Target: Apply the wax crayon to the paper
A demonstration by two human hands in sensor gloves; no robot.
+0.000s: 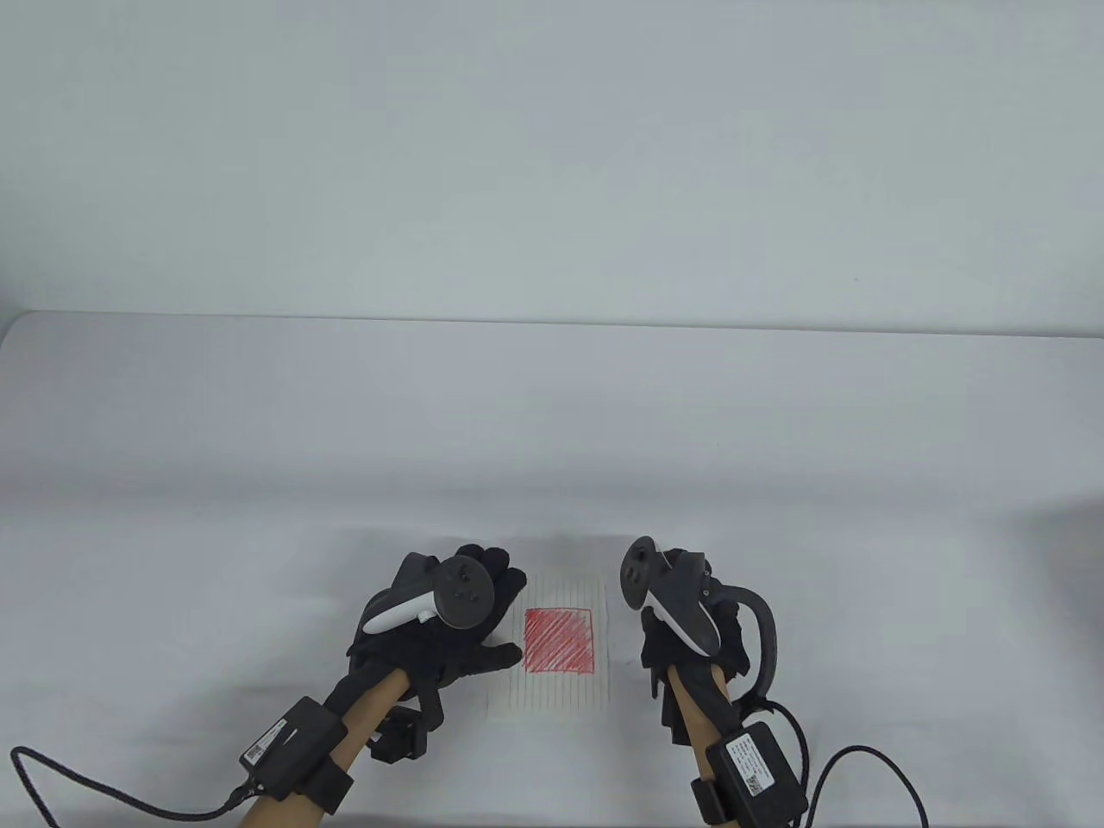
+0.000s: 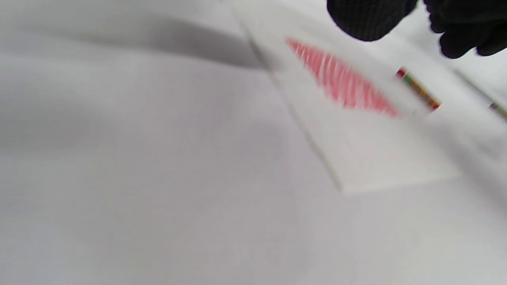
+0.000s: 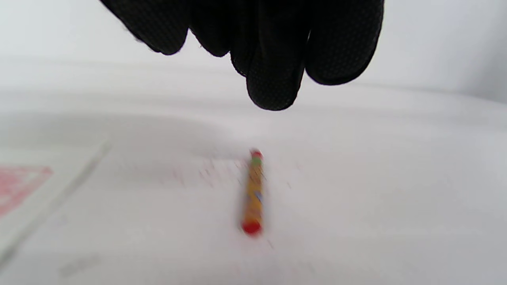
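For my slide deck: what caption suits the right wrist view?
Gloved fingers hang above a red-tipped crayon lying free on the table.

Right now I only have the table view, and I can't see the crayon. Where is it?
Observer: The right wrist view shows the crayon lying on the table, below the right hand, not held.
Operator: Is it on the paper?
Observer: No, it lies off the paper, past its edge.
Operator: Which end is red?
Observer: Both ends look red, and the wrapper is multicoloured, though the view is blurred.
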